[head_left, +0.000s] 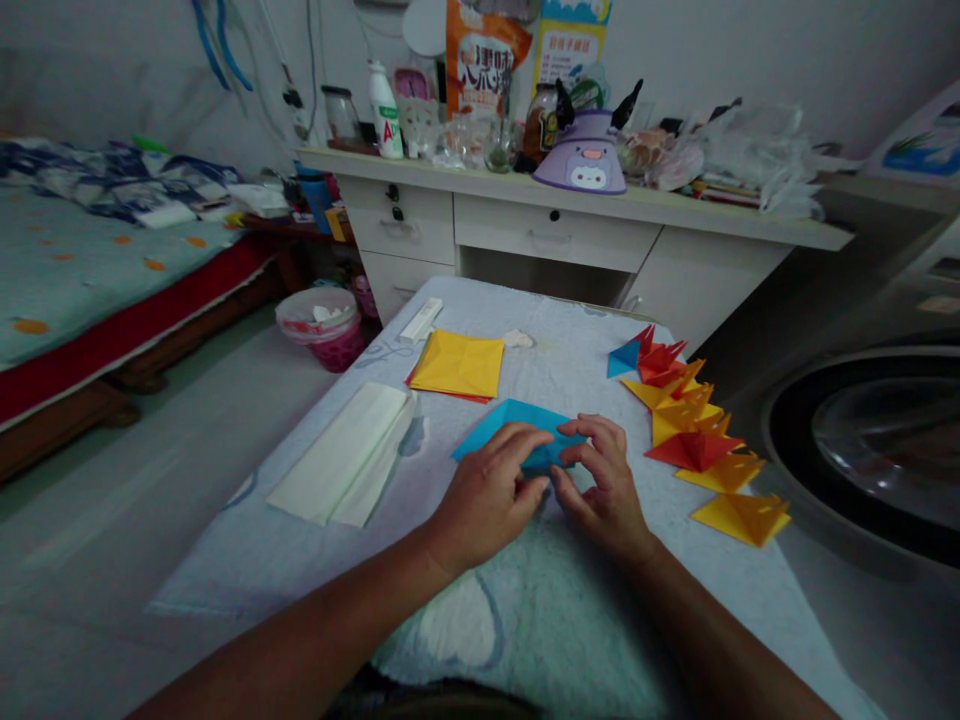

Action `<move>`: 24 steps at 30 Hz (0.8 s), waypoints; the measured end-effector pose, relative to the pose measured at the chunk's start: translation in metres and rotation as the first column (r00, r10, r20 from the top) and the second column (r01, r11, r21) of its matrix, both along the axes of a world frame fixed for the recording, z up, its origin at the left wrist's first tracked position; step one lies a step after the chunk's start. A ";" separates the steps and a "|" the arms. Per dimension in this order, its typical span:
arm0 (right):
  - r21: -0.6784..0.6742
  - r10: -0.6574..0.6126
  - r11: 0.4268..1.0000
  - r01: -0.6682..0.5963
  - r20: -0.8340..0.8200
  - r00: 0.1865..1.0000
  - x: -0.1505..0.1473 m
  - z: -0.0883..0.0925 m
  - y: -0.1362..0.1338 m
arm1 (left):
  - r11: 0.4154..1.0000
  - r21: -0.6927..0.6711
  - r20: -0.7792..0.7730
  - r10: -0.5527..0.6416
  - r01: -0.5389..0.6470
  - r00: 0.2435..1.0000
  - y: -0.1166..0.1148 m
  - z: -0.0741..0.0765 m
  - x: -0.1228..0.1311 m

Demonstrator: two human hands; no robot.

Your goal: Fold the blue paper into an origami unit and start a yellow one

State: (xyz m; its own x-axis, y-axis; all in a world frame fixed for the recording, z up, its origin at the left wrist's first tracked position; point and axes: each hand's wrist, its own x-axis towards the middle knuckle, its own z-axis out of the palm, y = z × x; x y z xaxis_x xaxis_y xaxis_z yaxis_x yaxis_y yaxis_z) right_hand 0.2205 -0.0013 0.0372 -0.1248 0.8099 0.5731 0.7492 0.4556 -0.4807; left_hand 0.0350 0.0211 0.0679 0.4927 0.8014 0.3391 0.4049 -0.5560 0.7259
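A blue sheet of origami paper [487,428], partly folded, lies on the cloth-covered table in front of me. My left hand [491,490] grips its near edge between thumb and fingers. My right hand [604,480] pinches the same edge a little further right, its fingertips close to the left ones. Both hands hide part of the near side, so the fold there is not fully visible. Beyond the blue paper sits a stack of square sheets [459,364], yellow on top with red showing beneath. To the right stand several folded paper figures [697,450] in red, yellow and blue.
A folded white cloth or paper [341,450] lies at the left of the table [465,630], with a small white box [421,320] behind it. A cabinet [409,220] crowded with jars and bags stands beyond. A pink bin [330,340] is on the floor; a washing machine [885,440] stands right.
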 end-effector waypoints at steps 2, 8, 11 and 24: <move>0.013 0.005 1.000 -0.005 0.019 1.000 -0.002 0.001 -0.002 | 1.000 0.004 -0.001 0.010 -0.010 1.000 0.002 0.000 0.003; 0.065 -0.041 0.997 0.036 0.073 0.997 0.002 -0.001 0.004 | 0.998 0.064 0.052 0.017 -0.021 0.999 0.004 -0.004 -0.009; 0.072 -0.133 0.989 0.126 0.097 0.986 0.012 -0.003 0.008 | 0.993 0.114 0.093 -0.026 0.015 0.995 0.001 -0.004 -0.020; 0.219 -0.023 0.976 0.000 0.105 0.994 0.019 0.004 0.002 | 0.979 0.205 0.027 -0.001 -0.004 1.000 -0.007 -0.012 -0.040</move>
